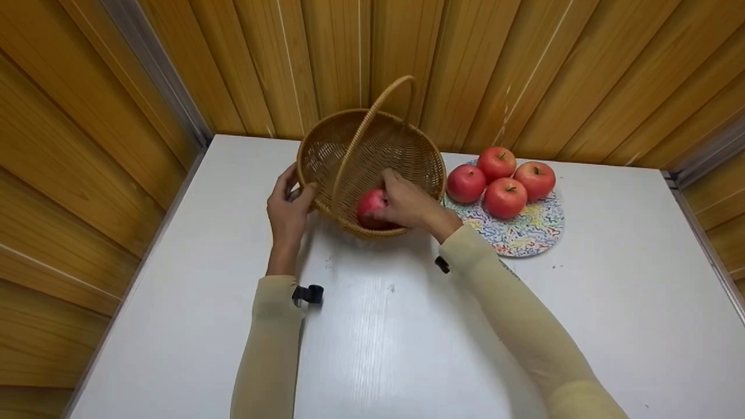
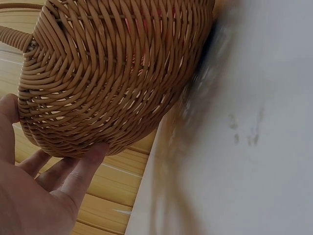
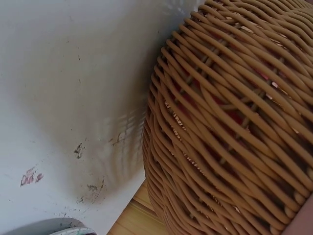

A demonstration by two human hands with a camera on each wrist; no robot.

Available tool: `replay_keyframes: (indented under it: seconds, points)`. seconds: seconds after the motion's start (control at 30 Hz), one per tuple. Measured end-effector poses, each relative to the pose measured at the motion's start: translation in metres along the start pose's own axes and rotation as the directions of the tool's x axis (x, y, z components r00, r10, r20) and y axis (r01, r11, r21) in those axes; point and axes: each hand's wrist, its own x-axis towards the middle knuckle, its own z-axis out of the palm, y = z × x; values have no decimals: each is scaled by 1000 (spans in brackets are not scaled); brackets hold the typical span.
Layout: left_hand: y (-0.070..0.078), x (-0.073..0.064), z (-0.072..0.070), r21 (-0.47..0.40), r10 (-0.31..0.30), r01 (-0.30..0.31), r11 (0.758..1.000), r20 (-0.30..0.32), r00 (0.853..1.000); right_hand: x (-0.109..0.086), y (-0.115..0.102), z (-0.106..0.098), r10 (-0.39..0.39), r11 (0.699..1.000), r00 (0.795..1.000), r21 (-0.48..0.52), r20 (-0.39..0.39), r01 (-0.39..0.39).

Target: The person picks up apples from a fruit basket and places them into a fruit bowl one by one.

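A brown wicker basket (image 1: pixel 375 231) with a tall arched handle (image 1: pixel 372 116) stands at the back of the white table. My left hand (image 1: pixel 289 209) holds its left rim; in the left wrist view the fingers and thumb of that hand (image 2: pixel 54 191) lie against the woven side. Inside the basket, low by the front wall, my right hand (image 1: pixel 407 201) grips a red apple (image 1: pixel 370 207), partly hidden under the fingers. Red shows through the weave of the basket (image 3: pixel 234 107) in the right wrist view, where the right hand is almost wholly hidden.
Right of the basket, several red apples (image 1: pixel 505 198) sit grouped on a flat plate (image 1: pixel 524 240) with a multicoloured squiggle pattern. Wood-panelled walls (image 1: pixel 326 52) rise behind and beside the white table (image 1: pixel 361 349). Black camera mounts (image 1: pixel 308 294) are on both wrists.
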Motion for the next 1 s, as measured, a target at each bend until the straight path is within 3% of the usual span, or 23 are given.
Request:
replay_keyframes:
  seconds: [0.3, 0.5, 0.63, 0.8, 1.0]
  points:
    - [0, 0, 0, -2, -3, 3, 1000, -3, 1000, 1, -1, -1, 24, 999, 992, -45, 121, -18]
    - [1, -1, 0, 3, 9, -9, 1000, 4, 1000, 2, 0, 0, 24, 999, 994, -27, 111, -21]
    - [1, -1, 0, 5, 13, -13, 1000, 8, 1000, 1, 0, -1, 33, 999, 997, -8, 69, -32]
    - [1, 0, 0, 10, 21, -21, 1000, 12, 1000, -2, -1, -1, 21, 999, 999, 41, -36, -20]
    - [2, 0, 2, 11, -1, 0, 1000, 4, 1000, -7, -1, 0, 28, 992, 985, 124, -172, -7]
